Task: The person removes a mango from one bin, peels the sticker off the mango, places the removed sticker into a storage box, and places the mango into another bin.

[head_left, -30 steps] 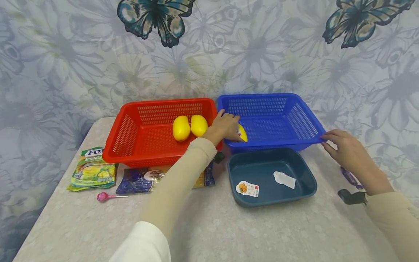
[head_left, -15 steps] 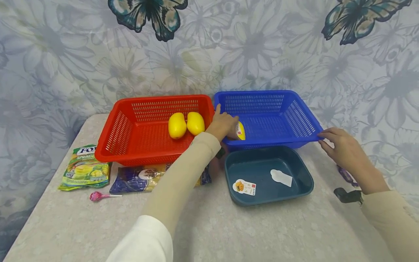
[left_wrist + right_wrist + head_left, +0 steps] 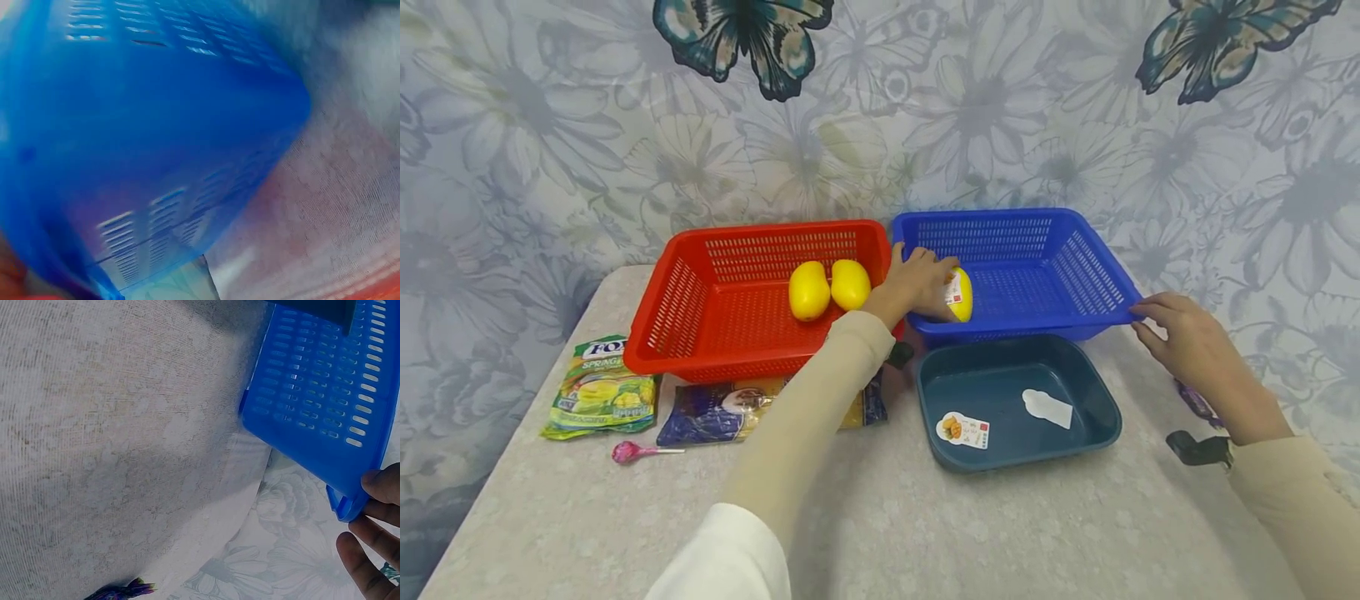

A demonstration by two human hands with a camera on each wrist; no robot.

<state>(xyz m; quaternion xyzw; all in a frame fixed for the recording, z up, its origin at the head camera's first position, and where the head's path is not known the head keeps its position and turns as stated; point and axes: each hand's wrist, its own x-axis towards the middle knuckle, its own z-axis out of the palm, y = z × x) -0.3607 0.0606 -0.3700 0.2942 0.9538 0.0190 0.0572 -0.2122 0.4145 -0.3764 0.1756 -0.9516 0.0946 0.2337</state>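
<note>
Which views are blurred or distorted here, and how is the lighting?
Head view: sharp and evenly lit with soft shadows, slight wide-angle bowing at the edges; the left hand on the yellow mango-shaped fruit reads clearly. Left wrist view: heavily blurred, only the blue slotted plastic basket recognisable. Right wrist view: sharp, cloth weave and the right hand fingertips at the basket corner visible.

Even, bright light; the left wrist view is motion-blurred.

Red basket, teal tray, lollipop.
</note>
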